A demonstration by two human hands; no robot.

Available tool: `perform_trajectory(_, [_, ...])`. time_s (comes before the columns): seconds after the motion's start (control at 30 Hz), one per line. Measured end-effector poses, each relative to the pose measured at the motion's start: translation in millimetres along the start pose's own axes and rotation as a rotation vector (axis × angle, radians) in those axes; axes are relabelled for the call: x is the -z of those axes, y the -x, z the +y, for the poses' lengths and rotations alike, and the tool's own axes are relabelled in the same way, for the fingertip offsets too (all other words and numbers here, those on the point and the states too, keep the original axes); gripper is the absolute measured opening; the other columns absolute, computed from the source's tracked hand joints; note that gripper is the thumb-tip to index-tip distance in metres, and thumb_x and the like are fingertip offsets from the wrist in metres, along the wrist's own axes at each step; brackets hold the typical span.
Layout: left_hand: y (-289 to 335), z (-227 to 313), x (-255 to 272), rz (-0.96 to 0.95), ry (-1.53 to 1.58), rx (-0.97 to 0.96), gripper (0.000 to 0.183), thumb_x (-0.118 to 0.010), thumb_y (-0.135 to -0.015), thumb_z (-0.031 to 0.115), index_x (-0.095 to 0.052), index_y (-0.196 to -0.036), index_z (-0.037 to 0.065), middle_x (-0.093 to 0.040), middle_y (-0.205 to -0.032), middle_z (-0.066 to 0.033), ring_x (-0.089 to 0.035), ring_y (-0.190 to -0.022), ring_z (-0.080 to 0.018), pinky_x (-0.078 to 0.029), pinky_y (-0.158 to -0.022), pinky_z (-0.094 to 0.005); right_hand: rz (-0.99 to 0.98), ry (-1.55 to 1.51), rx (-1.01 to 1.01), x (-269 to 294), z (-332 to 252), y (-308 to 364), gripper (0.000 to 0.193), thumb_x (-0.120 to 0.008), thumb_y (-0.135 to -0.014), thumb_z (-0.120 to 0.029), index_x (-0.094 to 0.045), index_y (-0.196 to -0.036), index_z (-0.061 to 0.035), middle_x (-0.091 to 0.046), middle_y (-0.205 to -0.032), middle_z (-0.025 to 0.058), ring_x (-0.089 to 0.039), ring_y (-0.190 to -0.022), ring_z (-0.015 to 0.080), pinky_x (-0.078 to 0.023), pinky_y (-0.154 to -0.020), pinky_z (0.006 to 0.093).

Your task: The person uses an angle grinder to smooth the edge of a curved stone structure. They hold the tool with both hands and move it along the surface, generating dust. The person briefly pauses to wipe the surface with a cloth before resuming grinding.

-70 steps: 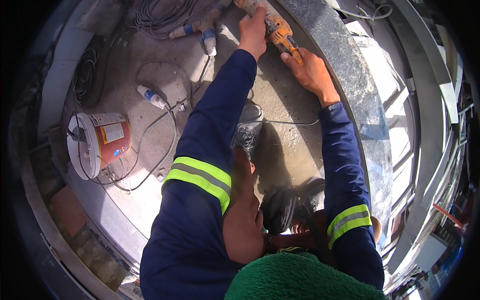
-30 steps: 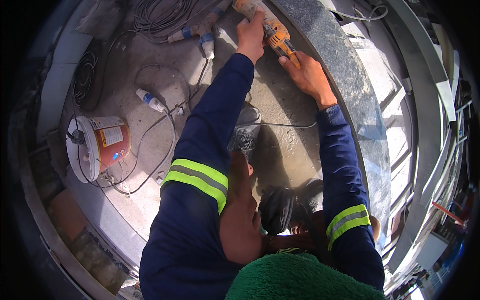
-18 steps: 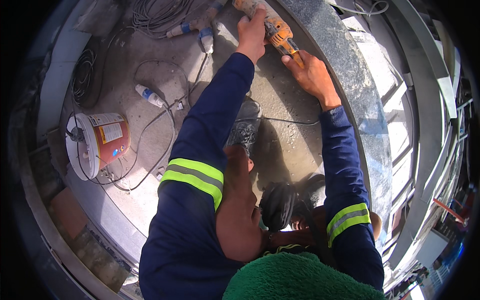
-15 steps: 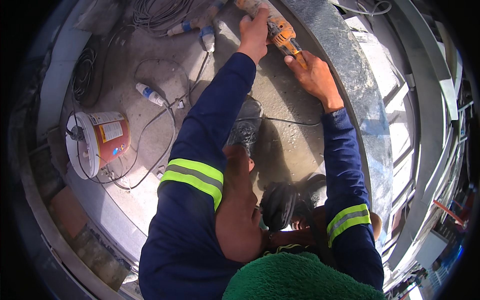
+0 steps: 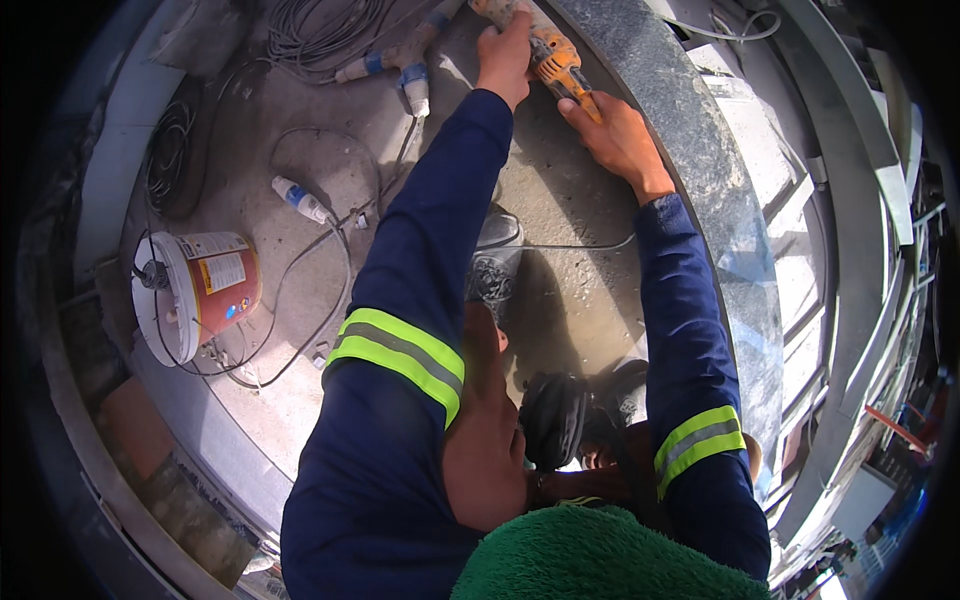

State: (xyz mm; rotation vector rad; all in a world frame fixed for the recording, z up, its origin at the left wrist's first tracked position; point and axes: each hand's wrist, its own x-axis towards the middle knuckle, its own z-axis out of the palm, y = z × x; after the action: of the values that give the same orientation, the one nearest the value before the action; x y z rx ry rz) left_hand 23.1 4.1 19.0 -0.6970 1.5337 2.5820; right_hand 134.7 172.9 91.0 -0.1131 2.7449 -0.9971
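At the top of the head view, my left hand [image 5: 506,60] is closed around the front of a dusty orange angle grinder [image 5: 557,62]. My right hand [image 5: 618,145] grips the rear handle of the same tool. The grinder lies slantwise along the inner edge of a long grey stone slab [image 5: 690,130]. Its working end is cut off by the upper rim, so the disc cannot be seen. A thin black cord [image 5: 575,247] runs across the floor below my hands.
To the left, a red and white bucket [image 5: 225,285] lies tipped on its side, with cords around it. Blue and white plug connectors [image 5: 300,198] and a coil of cable [image 5: 312,45] rest on the dusty concrete. Metal frames [image 5: 850,170] stand right of the slab. Green cloth [image 5: 590,560] fills the bottom.
My right hand and the grinder's rear end have shifted slightly left and upward. Both hands keep their hold. The view itself has moved a little.
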Motion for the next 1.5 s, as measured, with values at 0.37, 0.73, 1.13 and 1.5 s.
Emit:
perform_trajectory(0.37, [29,-2,7,-0.041,0.015,0.022,0.058,-0.060,-0.107,0.045,-0.048,-0.150,0.008,-0.061,-0.138,-0.0084,-0.061,-0.123,-0.0238,-0.055,-0.094,-0.0444,-0.012,0.062,0.005,6,0,23,0.063,-0.066,-0.101,-0.056,-0.068,-0.106,0.0068,-0.072,-0.094,0.0324,-0.073,-0.095,0.0486,-0.055,-0.085,0.0532])
perform_trajectory(0.73, [75,10,4,-0.092,0.089,-0.044,0.052,-0.072,-0.103,0.044,-0.055,-0.130,0.002,-0.069,-0.113,-0.0089,-0.074,-0.096,-0.0211,-0.063,-0.077,-0.0482,-0.027,0.035,-0.025,12,-2,50,0.061,-0.065,-0.102,-0.056,-0.069,-0.109,0.0042,-0.073,-0.092,0.0304,-0.073,-0.093,0.0481,-0.055,-0.083,0.0536])
perform_trajectory(1.13, [59,6,5,-0.073,0.028,-0.083,0.057,-0.072,-0.102,0.044,-0.054,-0.132,-0.001,-0.068,-0.116,-0.0129,-0.074,-0.097,-0.0238,-0.063,-0.077,-0.0506,0.014,0.040,0.031,9,0,38,0.060,-0.066,-0.102,-0.054,-0.068,-0.105,0.0061,-0.072,-0.092,0.0327,-0.072,-0.093,0.0501,-0.054,-0.082,0.0547])
perform_trajectory(1.5, [-2,-17,11,0.000,-0.060,0.051,0.063,-0.053,-0.109,0.048,-0.043,-0.160,0.013,-0.055,-0.152,-0.0075,-0.054,-0.136,-0.0258,-0.051,-0.102,-0.0425,-0.012,0.228,-0.016,1,-8,10,0.066,-0.060,-0.103,-0.057,-0.069,-0.110,0.0083,-0.075,-0.099,0.0329,-0.073,-0.102,0.0499,-0.057,-0.092,0.0537])
